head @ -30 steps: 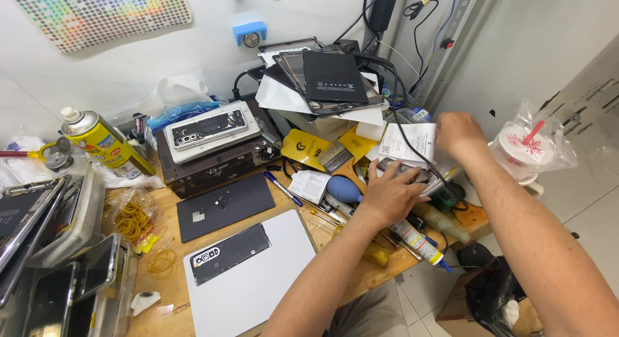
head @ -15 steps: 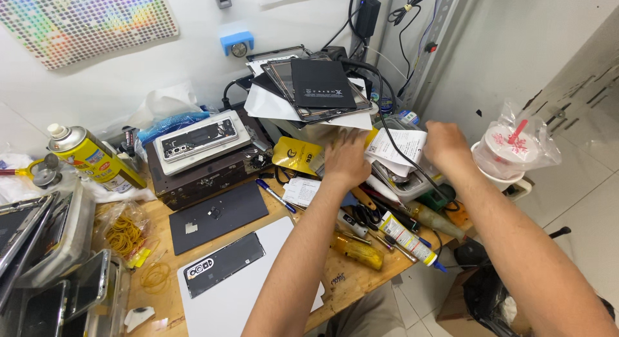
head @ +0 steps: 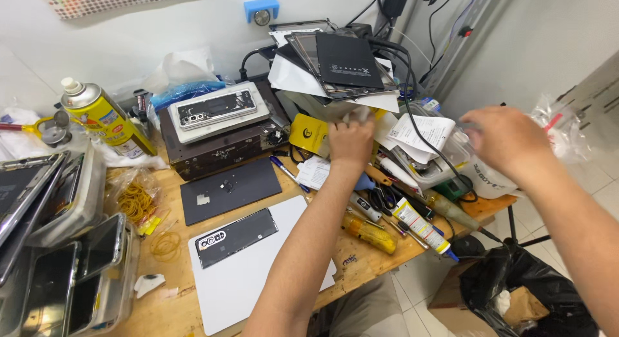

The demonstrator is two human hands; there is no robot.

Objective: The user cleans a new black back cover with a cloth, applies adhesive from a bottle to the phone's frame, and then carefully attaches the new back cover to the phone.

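My left hand [head: 351,142] reaches over the bench to the foot of a pile of white papers [head: 293,73] topped by dark tablet screens [head: 342,60]. Its fingers curl at something whitish and blurred, right beside a yellow packet [head: 308,134]. My right hand [head: 506,140] hovers blurred over a clear plastic box [head: 445,163] of paper slips at the bench's right end, next to a plastic bag [head: 561,127]. What either hand grips is not clear. A dark phone back cover [head: 235,235] lies on a white mat [head: 238,279] near the front edge.
A dark case [head: 219,150] carries a white tray with a phone frame. A yellow spray can [head: 103,118] stands at the left, above trays of phones [head: 58,247]. Rubber bands [head: 135,202], pens, glue tubes [head: 419,224] and a yellow-handled tool [head: 369,232] litter the bench. A black bin bag [head: 522,292] sits below right.
My left hand has gone from the tools near the front right up to the paper pile. My right hand has swung right, off the papers. The view has tilted slightly.
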